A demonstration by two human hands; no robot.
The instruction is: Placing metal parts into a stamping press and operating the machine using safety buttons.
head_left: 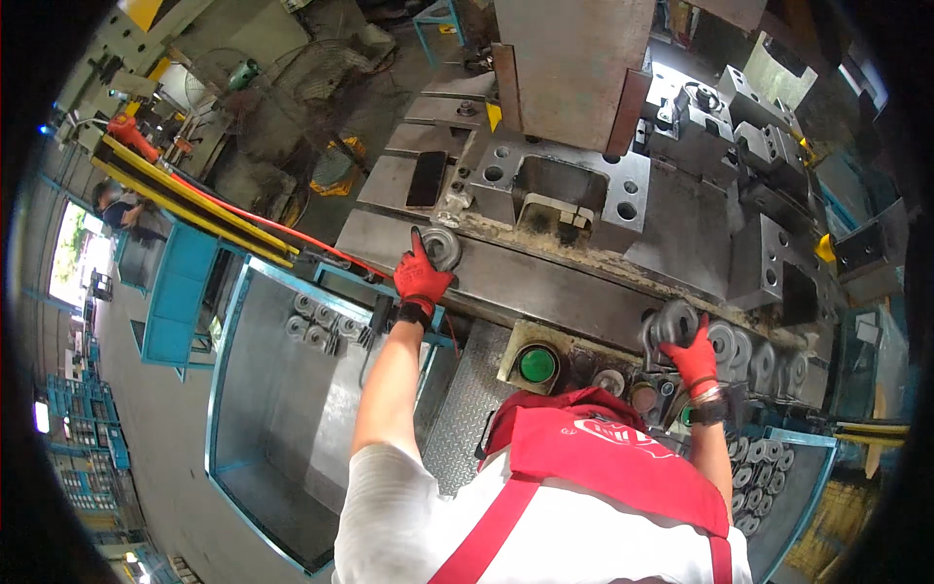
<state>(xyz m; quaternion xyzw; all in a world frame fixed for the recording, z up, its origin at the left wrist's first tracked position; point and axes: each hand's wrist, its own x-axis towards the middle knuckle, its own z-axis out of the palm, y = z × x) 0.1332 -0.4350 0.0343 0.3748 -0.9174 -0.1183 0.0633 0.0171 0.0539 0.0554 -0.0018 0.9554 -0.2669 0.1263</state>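
Observation:
My left hand, in a red glove, grips a grey ring-shaped metal part at the front left of the press bed. Its index finger stretches along the part's left side, and the thumb side is partly hidden. Over at the right, my right hand, also red-gloved, has its fingers and thumb round another ring-shaped metal part. Beside that hand, several similar ring parts stand in a row along the bed's front edge. Beyond both hands, a steel die block with a U-shaped opening sits under the press ram.
A dark phone-like slab lies on the bed. Near my body is a control box with a green button. A blue-rimmed bin at left holds several ring parts; another bin at right holds many. Steel blocks stand at right.

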